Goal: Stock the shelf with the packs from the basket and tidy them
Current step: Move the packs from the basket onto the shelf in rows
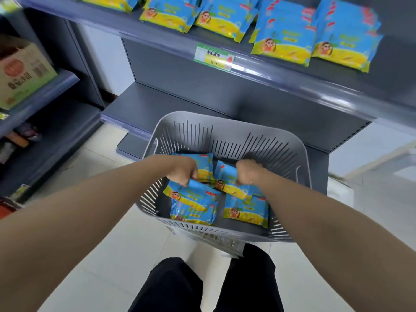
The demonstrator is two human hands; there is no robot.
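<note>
A grey slotted basket (258,143) fills the centre of the frame, in front of the lowest board (171,102) of a dark grey shelf unit, and both bare forearms reach into it from the lower corners. The left hand (182,171), just left of centre, has its fingers curled over the top edge of a blue-and-yellow pack (195,195) that lies on the left side of the basket's bottom. The right hand (247,172), just right of centre, is closed like a fist on the upper part of a second pack (227,182), which sits tilted in the middle of the basket. Three more of the same packs lie inside. One is against the far side behind the left hand (204,162). One is at the near left (193,213), partly under the gripped pack, and one lies flat at the near right (246,210). Across the top of the frame runs the upper shelf (281,84), carrying a row of shelved packs (283,37) that stand at uneven angles, several of them overlapping. A green and yellow price label (213,57) is fixed to that shelf's front strip. At the upper left a cardboard box (24,70) rests on a neighbouring shelf. At the bottom centre are the person's black trousers (202,287) over a pale tiled floor (108,255).
</note>
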